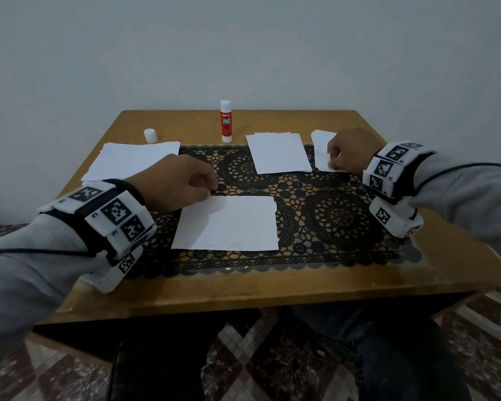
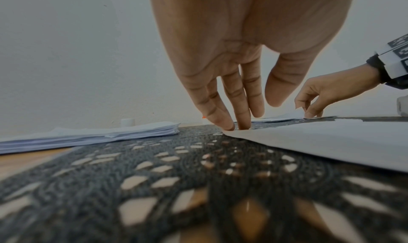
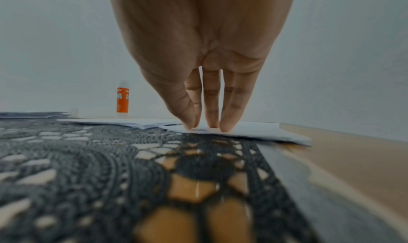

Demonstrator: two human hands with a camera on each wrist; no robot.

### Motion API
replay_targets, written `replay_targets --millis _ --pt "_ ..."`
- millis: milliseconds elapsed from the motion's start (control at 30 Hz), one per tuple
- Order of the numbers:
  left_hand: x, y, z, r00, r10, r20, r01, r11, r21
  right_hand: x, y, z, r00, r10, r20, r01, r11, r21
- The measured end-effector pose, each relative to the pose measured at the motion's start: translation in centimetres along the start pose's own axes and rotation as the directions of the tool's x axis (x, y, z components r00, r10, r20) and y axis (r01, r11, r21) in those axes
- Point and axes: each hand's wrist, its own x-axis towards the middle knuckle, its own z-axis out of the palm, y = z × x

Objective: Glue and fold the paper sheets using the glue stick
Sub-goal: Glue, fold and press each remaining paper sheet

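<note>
A white sheet (image 1: 227, 224) lies flat on the black lace mat (image 1: 339, 215) in front of me. My left hand (image 1: 210, 192) touches the sheet's far left corner (image 2: 287, 142) with straight fingertips (image 2: 227, 124), thumb held apart. My right hand (image 1: 331, 163) is on the small paper pile (image 1: 320, 149) at the far right; thumb and fingertips (image 3: 227, 127) meet on its top sheet (image 3: 253, 130) and pinch its near corner. The red and white glue stick (image 1: 226, 121) stands uncapped at the table's back edge, away from both hands.
The glue cap (image 1: 150, 135) stands at the back left. A thick stack of sheets (image 1: 130, 163) lies on the left, another pile (image 1: 278, 153) between the glue stick and my right hand. The wooden table (image 1: 272, 282) stands against a plain wall.
</note>
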Motion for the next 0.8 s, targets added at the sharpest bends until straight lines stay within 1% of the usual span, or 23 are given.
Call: replay_targets --millis 233,433,633,733,800 --pt "-0.1 0.0 0.0 1.000 0.004 -0.005 -0.004 1.000 -0.010 0.1 1.3 0.5 0.997 -0.030 -0.072 0.038 0.992 0.121" --pt "-0.1 0.0 0.0 1.000 0.007 -0.011 -0.007 1.000 -0.006 0.2 1.6 0.6 0.994 -0.044 -0.103 0.057 0.991 0.120" --pt "-0.1 0.0 0.0 1.000 0.008 -0.013 -0.008 1.000 -0.016 0.1 1.0 0.4 0.994 0.031 -0.106 -0.015 0.989 0.150" --pt "0.0 -0.1 0.1 1.000 0.005 -0.007 -0.005 1.000 -0.014 -0.2 0.8 0.1 0.995 0.033 -0.094 -0.014 0.982 0.189" --pt "0.0 -0.1 0.0 1.000 0.008 -0.009 -0.008 1.000 -0.011 -0.1 0.9 -0.2 0.992 0.033 -0.118 -0.006 0.976 0.220"
